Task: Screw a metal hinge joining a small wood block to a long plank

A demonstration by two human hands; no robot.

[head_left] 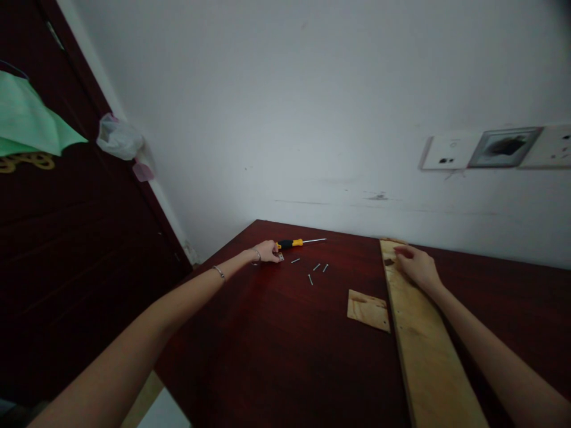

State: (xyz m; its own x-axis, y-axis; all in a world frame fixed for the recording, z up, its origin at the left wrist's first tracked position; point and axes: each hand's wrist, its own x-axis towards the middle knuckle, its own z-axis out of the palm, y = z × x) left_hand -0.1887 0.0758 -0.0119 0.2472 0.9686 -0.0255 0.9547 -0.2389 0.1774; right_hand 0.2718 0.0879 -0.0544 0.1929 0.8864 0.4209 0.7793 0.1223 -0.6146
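Observation:
My left hand (267, 251) reaches to the far left of the table, its thumb and fingers closed on a small metal plate (281, 257) with holes. Just beyond those fingers lies a screwdriver (289, 244) with a black and yellow handle, its shaft pointing right. Several loose screws (316, 267) are scattered to the right of this hand. Over the far end of a long wooden plank (422, 339) is my right hand (418, 268), with its fingers curled together. Whether anything is between them is hidden. A small flat wooden piece (368, 310) lies left of the plank.
The dark red tabletop (285, 351) meets a white wall (285, 119) at the back. Sockets and a switch plate (448, 153) are on the wall at right. At left stands a dark door (80, 255), with a green cloth (33, 116) and a white plastic bag (119, 138) hanging nearby.

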